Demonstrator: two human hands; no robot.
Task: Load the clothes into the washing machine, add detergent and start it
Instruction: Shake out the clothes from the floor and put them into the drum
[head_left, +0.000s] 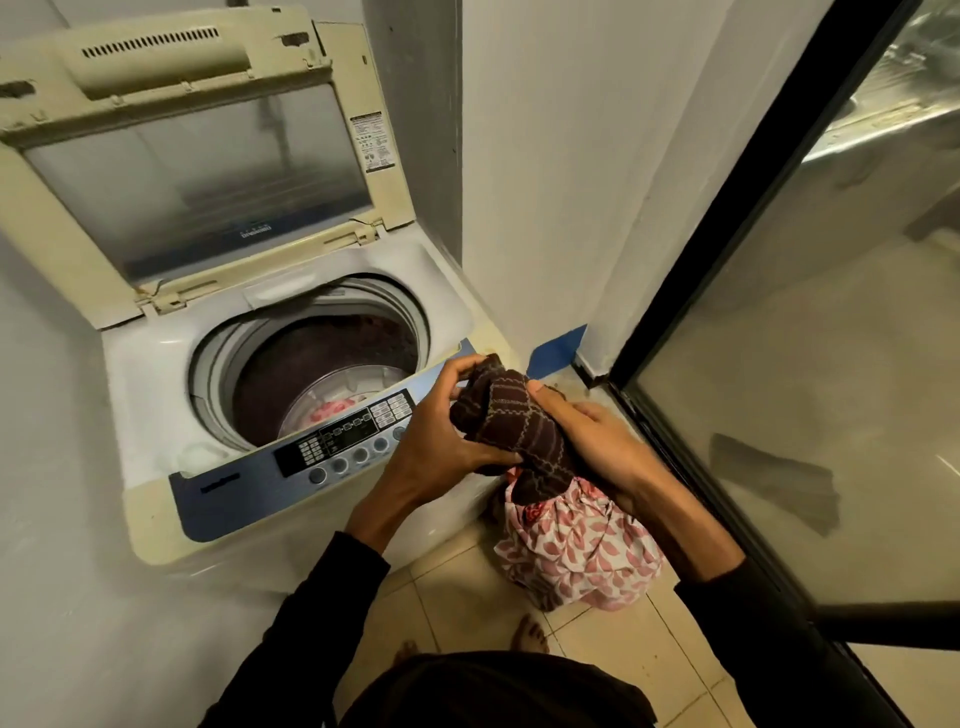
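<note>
Both hands clamped on a dark brown checked cloth (511, 426), bunched between them. Left hand (441, 431) grips its left side, fingers curled over the top edge; right hand (597, 441) grips the right side, thumb on the fabric. Cloth is held just right of the control panel (311, 467), above a pink-and-white leaf-print garment (576, 545) heaped on the tiled floor (457, 597) against the machine's right front corner. Washing machine (156, 374) is a top-loader, lid (197, 171) propped open. Drum (322, 374) holds some pink-white fabric (332, 408) at the bottom. Blue tape (558, 351) on the wall base beyond the hands. Glass door (805, 364) on the right. Bare toes show near the bottom.
</note>
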